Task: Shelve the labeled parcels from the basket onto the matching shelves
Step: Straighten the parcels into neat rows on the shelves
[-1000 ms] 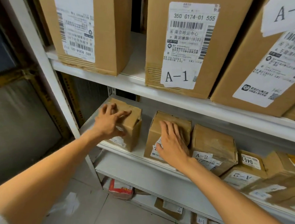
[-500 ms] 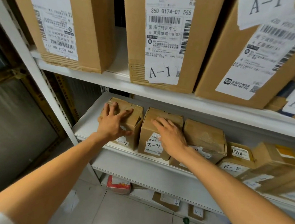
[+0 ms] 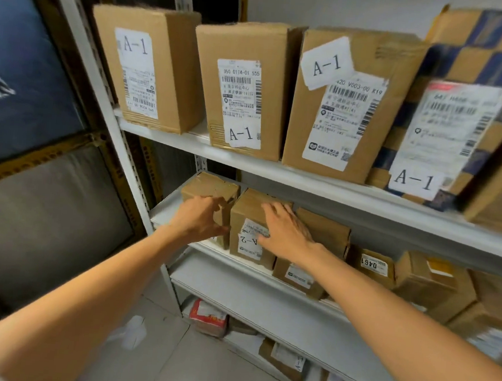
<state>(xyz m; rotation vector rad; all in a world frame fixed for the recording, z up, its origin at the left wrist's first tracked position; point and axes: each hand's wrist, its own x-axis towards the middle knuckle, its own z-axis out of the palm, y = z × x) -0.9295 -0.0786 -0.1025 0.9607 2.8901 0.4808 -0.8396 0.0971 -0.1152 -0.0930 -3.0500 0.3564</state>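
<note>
The small brown cardboard parcel (image 3: pixel 210 186) sits at the left end of the white metal middle shelf (image 3: pixel 165 213), touching its neighbour, a second brown cardboard parcel with a white A-2 label (image 3: pixel 246 217). The left hand (image 3: pixel 200 219) has its fingers curled over the front upper edge of the first parcel and grips it. The right hand (image 3: pixel 287 234) lies flat on top of the second one, fingers straight and spread, holding nothing. Tall brown cardboard boxes marked A-1 (image 3: pixel 243 89) stand on the shelf above. I judge that the step in hand is seating and squaring the parcels in the A-2 row. The next move calls for pushing both parcels back evenly — labels facing out — and then freeing the hands for the basket, which is not in view.
</note>
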